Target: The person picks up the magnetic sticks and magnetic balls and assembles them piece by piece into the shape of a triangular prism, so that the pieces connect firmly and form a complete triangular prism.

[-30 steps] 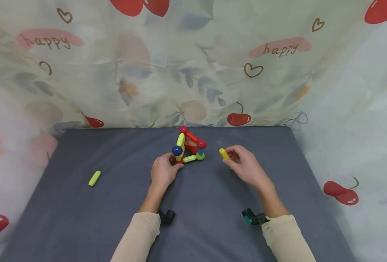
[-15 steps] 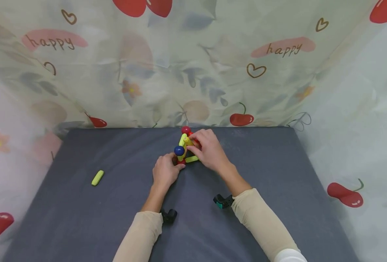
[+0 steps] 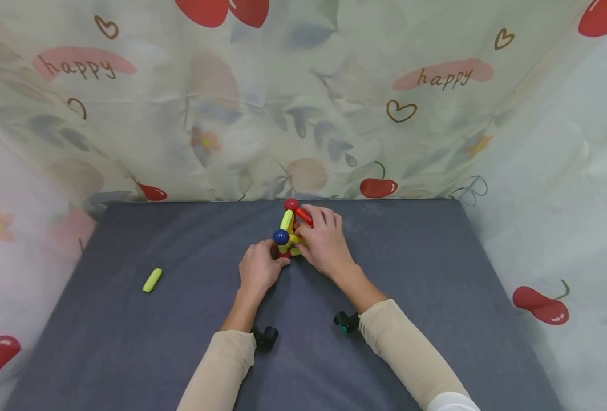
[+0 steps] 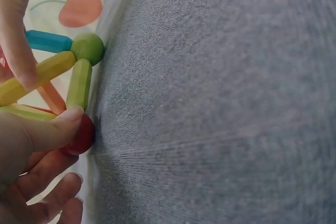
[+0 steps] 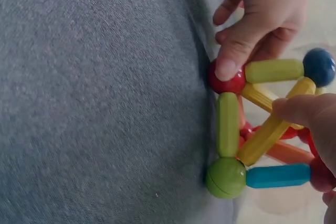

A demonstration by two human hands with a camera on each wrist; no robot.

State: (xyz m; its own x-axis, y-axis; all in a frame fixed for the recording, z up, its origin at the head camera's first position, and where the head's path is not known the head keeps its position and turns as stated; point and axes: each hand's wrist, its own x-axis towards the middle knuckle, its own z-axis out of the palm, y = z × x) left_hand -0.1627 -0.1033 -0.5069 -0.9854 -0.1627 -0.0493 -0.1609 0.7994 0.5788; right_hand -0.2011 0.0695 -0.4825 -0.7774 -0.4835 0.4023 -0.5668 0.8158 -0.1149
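Observation:
A frame of coloured magnetic rods and balls stands near the table's far edge. My left hand [image 3: 258, 265] grips its lower red ball [image 5: 227, 77], thumb on top. My right hand [image 3: 326, 242] pinches a yellow magnetic rod [image 5: 268, 135], which slants across the frame's near face. One end of this rod meets the green ball [image 4: 87, 48]; the other lies at the blue ball [image 5: 319, 66]. A light green rod [image 5: 228, 124] joins the red and green balls, and a blue rod [image 5: 278, 176] leaves the green one. In the head view my right hand hides the frame's right side.
A loose light green rod [image 3: 152, 280] lies on the dark grey tablecloth [image 3: 129, 342], left of my left hand. Behind the table's far edge hangs a patterned curtain [image 3: 262, 114].
My right hand has moved left with the yellow rod, from beside the frame to its near face. The rod has since come down and turned across it. My left hand stays at the red ball.

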